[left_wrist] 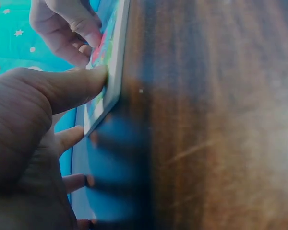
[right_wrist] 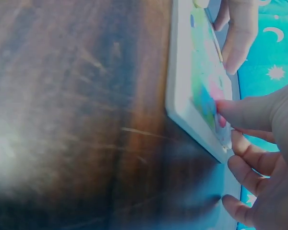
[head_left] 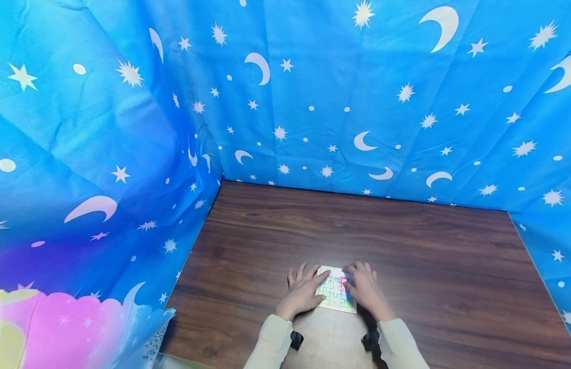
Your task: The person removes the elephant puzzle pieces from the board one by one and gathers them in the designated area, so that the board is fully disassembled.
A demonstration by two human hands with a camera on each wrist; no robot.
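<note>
A small jigsaw puzzle (head_left: 333, 298) with pastel pieces and a white frame lies flat on the wooden table, between both hands. My left hand (head_left: 301, 292) rests at its left side with fingers spread. In the left wrist view its thumb (left_wrist: 81, 87) lies straight across the near edge of the puzzle. From the right, my right hand (head_left: 365, 289) reaches over the upper right part, beside pink and blue pieces. Its thumb (right_wrist: 245, 112) presses on the puzzle face in the right wrist view, while the other fingers bend loosely at the frame's edge.
The dark wooden table (head_left: 276, 220) extends around the puzzle. Blue cloth (head_left: 313, 77) with white moons and stars hangs behind the table and along its sides. A pink and yellow scalloped cloth (head_left: 68, 328) hangs at the lower left.
</note>
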